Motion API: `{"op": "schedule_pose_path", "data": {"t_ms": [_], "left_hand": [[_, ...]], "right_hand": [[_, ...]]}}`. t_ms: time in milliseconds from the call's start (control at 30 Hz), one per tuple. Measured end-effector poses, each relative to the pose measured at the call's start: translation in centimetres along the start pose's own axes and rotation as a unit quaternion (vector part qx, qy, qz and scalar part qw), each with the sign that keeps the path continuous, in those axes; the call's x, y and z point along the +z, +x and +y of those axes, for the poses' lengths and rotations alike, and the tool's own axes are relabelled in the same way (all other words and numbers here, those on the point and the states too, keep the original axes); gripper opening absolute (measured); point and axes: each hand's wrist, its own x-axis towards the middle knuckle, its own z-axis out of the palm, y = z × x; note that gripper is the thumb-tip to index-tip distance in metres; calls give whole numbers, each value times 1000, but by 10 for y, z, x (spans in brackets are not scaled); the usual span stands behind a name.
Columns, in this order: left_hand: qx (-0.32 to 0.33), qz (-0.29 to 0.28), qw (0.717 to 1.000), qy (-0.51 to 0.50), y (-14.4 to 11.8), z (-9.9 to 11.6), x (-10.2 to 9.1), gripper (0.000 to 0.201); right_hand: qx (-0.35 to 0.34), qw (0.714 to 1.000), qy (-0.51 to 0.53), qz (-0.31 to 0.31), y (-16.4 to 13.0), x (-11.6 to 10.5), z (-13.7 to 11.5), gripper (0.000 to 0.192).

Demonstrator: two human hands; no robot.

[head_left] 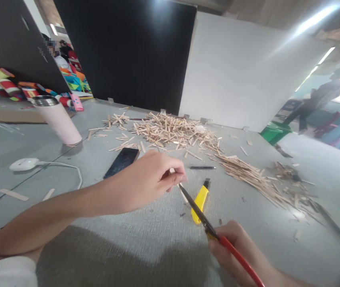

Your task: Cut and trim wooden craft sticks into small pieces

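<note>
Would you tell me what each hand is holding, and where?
Left hand pinches a wooden stick by its upper end; right hand grips red-handled scissors at the handles.

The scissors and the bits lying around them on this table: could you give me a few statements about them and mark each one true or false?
1. The right hand holds red-handled scissors. True.
2. The left hand is flat on the dark phone. False: it is raised beside the phone, its fingers pinching a small wooden stick at the scissor blades.
3. A yellow utility knife lies on the table under the scissors. True.
4. The pink tumbler lies tipped over. False: it stands upright.
5. The pile of wooden sticks is stacked inside a box. False: it lies loose on the table.
</note>
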Motion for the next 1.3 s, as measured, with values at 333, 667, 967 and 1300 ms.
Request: {"op": "schedule_pose_path", "data": {"t_ms": [333, 667, 967, 1300], "left_hand": [[-5, 7, 1000, 4, 0, 4, -3, 37], [-3, 6, 1000, 3, 2, 2, -1, 36], [-4, 26, 998, -63, -1, 4, -5, 26], [-23, -25, 963, -268, -6, 8, -6, 12]], "right_hand": [[46, 994, 96, 37, -13, 4, 24, 58], [30, 995, 97, -1, -10, 1, 20, 61], [18, 995, 95, 16, -9, 0, 14, 59], [4, 988, 98, 117, -22, 4, 13, 58]]}}
